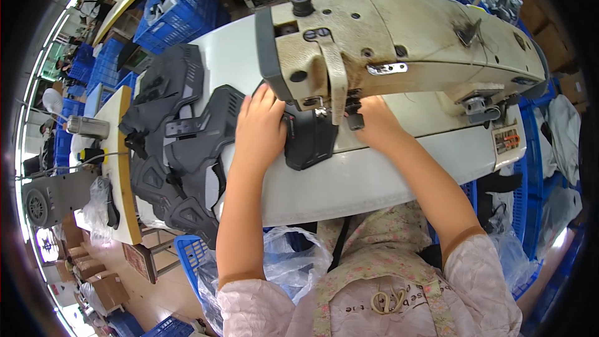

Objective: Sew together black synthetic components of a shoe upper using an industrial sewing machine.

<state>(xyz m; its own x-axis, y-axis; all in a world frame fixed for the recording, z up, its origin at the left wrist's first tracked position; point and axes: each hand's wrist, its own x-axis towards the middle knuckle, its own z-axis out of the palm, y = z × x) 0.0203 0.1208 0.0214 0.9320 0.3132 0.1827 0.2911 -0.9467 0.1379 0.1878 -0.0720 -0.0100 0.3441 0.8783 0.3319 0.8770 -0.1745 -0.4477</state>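
A cream sewing machine (399, 43) spans the white work table, its needle and presser foot parts (321, 111) above a black molded panel (309, 143). My left hand (261, 123) lies at the left edge of this panel, fingers stretched forward and touching it. On the other side of the presser foot, my right hand (376, 123) rests low by the needle area. The machine head hides its fingertips, and what they touch cannot be made out. More black molded panels (187, 131) lie in an overlapping heap to the left of my left hand.
Blue crates (171, 15) stand behind the table at the far left. A yellow-edged bench (125, 168) adjoins the left side. Clear plastic bags (293, 256) hang below the table front, over a blue basket (193, 259). Grey pieces (561, 131) sit at the right.
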